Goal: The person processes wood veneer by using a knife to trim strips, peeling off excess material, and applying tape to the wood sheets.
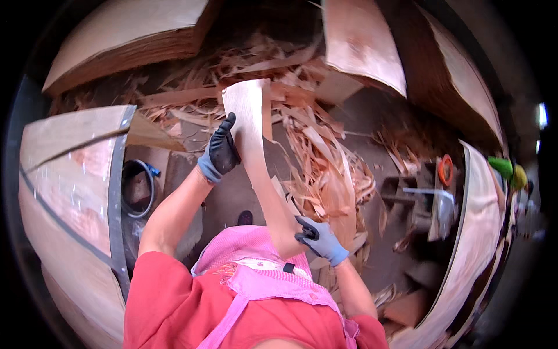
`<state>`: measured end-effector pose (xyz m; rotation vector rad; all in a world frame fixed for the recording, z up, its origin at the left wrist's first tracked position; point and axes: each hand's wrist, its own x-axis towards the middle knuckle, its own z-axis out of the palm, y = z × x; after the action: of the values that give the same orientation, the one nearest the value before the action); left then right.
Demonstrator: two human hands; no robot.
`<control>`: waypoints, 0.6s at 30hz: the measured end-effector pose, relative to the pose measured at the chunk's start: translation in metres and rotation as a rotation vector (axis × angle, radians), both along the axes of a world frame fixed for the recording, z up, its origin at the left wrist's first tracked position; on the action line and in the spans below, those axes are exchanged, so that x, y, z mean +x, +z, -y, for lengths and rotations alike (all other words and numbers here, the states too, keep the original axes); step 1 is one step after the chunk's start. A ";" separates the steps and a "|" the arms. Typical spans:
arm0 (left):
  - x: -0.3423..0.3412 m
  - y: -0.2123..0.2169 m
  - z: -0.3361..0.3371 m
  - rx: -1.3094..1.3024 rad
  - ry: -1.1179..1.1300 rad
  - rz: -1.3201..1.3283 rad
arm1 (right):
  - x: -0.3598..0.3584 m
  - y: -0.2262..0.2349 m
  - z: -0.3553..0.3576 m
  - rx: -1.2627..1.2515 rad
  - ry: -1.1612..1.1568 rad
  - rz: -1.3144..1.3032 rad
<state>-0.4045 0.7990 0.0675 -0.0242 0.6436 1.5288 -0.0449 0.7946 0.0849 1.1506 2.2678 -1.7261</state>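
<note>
Partly closed right hand [323, 238] on veneer [252, 145].

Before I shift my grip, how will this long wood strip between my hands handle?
The wood strip is probably light for its length, since it looks sheet-thin. It's likely floppy rather than stiff: it bends between your left hand and right hand. It may also crack if folded sharply, being thin wood.

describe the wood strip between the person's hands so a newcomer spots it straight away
Start at the pink apron, lower centre. Just above it, a long wood strip slants up and left between the gloved left hand and gloved right hand. Unlike the tangled shavings to its right, it is one broad piece, palest at its top.
</note>
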 end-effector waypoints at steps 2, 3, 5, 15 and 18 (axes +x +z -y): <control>-0.026 -0.022 0.010 -0.017 0.101 -0.135 | -0.005 -0.013 -0.016 0.033 0.108 0.036; -0.031 -0.019 0.010 -0.027 0.109 -0.148 | -0.005 -0.023 -0.026 0.048 0.148 0.064; -0.032 -0.009 0.016 -0.060 0.121 -0.164 | -0.005 -0.057 -0.053 0.082 0.174 -0.071; -0.011 -0.038 0.062 -0.135 0.094 -0.100 | -0.235 -0.020 -0.133 -0.593 -0.100 -0.251; -0.005 -0.027 0.094 -0.129 0.127 0.081 | -0.264 -0.074 -0.140 -0.026 0.018 -0.403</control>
<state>-0.4090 0.7046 0.0404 -0.2274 0.6854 1.5980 -0.3090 0.9350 0.0108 0.8332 2.4433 -2.1362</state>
